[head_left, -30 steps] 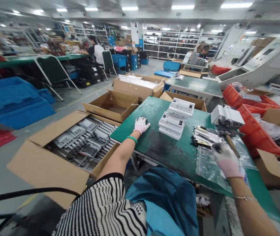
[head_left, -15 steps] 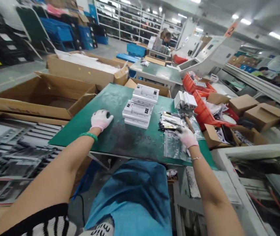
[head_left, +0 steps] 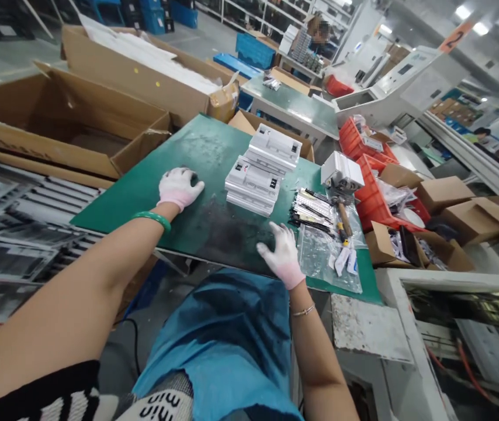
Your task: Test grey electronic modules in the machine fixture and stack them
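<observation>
My left hand (head_left: 179, 188), in a white glove, rests palm down on the left of the green tabletop (head_left: 197, 140). Its fingers are apart, and a dark patch shows by the thumb. White, gloved and empty, my right hand (head_left: 281, 252) hovers at the table's front with fingers spread. Between and beyond the hands stand stacks of white rectangular housings, a near stack (head_left: 253, 182) and a far stack (head_left: 274, 146). Right of them lies a bundle of thin silver and black strips (head_left: 313, 210). A wooden-handled tool (head_left: 345, 219) lies beside a clear plastic bag (head_left: 319, 260) with small white pieces (head_left: 343, 261).
White blocks (head_left: 341, 171) stand at the table's back right. Red crates (head_left: 366, 196) and small cartons (head_left: 446, 196) line the right side. Large cardboard boxes (head_left: 78, 131) and stacked grey panels (head_left: 4, 245) fill the left. A person (head_left: 317, 35) is far behind another table.
My right hand has left the strips and plastic bag and moved left to the table's front middle, its fingers now spread. The left hand stays on the table. The view has shifted and tilted.
</observation>
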Tool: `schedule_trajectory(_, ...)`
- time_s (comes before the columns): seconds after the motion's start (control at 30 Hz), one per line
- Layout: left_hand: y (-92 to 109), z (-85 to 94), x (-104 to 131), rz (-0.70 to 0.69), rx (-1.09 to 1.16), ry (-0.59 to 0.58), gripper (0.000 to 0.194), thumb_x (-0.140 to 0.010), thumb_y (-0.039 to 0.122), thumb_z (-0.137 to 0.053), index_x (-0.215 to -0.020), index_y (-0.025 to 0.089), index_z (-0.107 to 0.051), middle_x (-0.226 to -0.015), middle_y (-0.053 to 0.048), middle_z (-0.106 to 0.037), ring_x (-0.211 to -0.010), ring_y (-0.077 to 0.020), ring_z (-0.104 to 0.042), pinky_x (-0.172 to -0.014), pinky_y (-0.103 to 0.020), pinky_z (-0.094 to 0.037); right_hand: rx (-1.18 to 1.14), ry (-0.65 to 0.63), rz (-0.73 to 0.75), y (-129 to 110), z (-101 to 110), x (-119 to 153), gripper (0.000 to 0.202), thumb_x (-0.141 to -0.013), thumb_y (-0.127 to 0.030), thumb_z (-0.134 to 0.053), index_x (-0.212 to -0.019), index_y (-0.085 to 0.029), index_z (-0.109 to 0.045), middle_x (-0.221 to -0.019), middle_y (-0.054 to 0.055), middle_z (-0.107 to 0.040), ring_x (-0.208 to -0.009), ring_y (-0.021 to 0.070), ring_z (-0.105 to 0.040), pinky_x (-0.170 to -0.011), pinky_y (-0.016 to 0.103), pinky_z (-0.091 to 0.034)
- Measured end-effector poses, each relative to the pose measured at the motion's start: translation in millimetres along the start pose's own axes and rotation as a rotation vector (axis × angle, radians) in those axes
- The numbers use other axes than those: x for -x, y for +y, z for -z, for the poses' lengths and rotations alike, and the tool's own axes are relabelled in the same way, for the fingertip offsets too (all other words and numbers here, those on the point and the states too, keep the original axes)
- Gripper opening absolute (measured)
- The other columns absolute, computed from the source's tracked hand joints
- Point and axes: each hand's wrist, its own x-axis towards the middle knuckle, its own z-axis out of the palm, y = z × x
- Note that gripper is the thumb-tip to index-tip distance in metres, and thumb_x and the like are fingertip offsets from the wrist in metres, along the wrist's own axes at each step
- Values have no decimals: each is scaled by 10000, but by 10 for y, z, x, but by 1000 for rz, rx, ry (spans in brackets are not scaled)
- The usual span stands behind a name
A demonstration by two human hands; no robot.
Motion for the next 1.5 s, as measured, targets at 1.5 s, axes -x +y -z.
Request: schedule_trajectory(1.5,-8,-13,-21,42,35,-30,500,-831,521,-476,-1114,161,-676,-1290,-122,-607,-1219,-330,-506,-1056,-461,-357,-65,175,7,332,519,-66,256,-934,-353,-551,-1127,-245,-681,-1191,90,-671,-1123,237,-608,-990,420,-477)
